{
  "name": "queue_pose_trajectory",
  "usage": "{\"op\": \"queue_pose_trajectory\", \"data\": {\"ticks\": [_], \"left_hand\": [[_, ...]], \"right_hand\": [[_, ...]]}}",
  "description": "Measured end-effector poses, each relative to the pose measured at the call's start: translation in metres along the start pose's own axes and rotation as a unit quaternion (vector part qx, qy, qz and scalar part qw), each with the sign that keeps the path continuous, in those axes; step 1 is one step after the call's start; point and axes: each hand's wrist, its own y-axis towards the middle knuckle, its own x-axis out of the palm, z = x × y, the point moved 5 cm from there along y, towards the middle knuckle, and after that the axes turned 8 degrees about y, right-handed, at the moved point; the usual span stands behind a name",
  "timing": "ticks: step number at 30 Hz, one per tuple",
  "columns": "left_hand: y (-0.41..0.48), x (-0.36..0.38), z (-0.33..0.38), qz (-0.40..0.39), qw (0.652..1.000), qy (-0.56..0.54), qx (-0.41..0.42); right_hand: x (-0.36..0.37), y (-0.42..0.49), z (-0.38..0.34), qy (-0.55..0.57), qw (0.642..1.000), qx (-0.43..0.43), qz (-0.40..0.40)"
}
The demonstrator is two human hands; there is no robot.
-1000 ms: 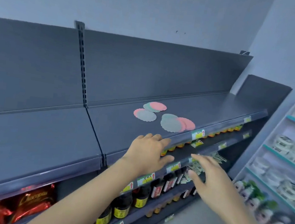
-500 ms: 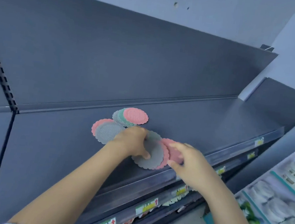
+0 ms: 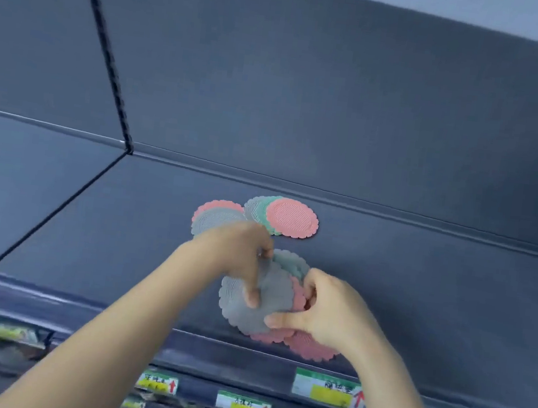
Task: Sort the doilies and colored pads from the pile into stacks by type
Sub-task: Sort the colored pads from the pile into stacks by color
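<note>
A shop: dark gondola shelf [image 3: 419, 288] edged with price labels [image 3: 327, 389].

Scalloped pads on the shelf [image 3: 435, 290]: at least nine, in three clusters.
Three grey pads [image 3: 263, 303], one per cluster; two green pads [image 3: 292, 263], upper centre and centre; at least four pink pads [image 3: 292, 218], two of them lower centre, where overlap hides any more. Two hands: left hand [image 3: 242, 251], right hand [image 3: 329, 311].

Bare left hand [image 3: 238, 254] and bare right hand [image 3: 332, 315], forearms likewise bare
</note>
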Motion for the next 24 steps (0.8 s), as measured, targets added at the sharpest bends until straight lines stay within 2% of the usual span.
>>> {"op": "queue_pose_trajectory", "data": {"ticks": [3,5,8,10,12,14,17,20,24], "left_hand": [[-0.026,0.004,-0.006,0.116,0.992,-0.034,-0.035],[-0.05,0.009,-0.015,0.207,0.972,-0.087,-0.07],[-0.094,0.018,-0.034,0.34,0.903,-0.225,-0.137],[-0.123,0.02,-0.047,0.404,0.842,-0.316,-0.17],[-0.151,0.021,-0.063,0.439,0.783,-0.397,-0.191],[-0.177,0.022,-0.081,0.462,0.737,-0.45,-0.2],[-0.22,0.021,-0.116,0.489,0.684,-0.498,-0.211],[-0.262,0.022,-0.16,0.506,0.63,-0.547,-0.217],[-0.322,0.034,-0.243,0.522,0.591,-0.562,-0.251]], "right_hand": [[-0.001,-0.006,0.002,-0.007,0.995,-0.082,0.052],[-0.004,-0.01,0.001,-0.013,0.984,-0.137,0.114],[-0.008,-0.014,-0.007,0.049,0.962,-0.21,0.165],[-0.006,-0.011,-0.017,0.161,0.948,-0.237,0.135],[0.001,-0.007,-0.037,0.283,0.926,-0.24,0.074],[0.006,-0.006,-0.063,0.352,0.902,-0.247,0.042],[0.021,-0.01,-0.112,0.421,0.865,-0.273,0.022],[0.059,-0.014,-0.169,0.435,0.856,-0.279,-0.023],[0.129,-0.017,-0.254,0.487,0.827,-0.264,-0.094]]}}
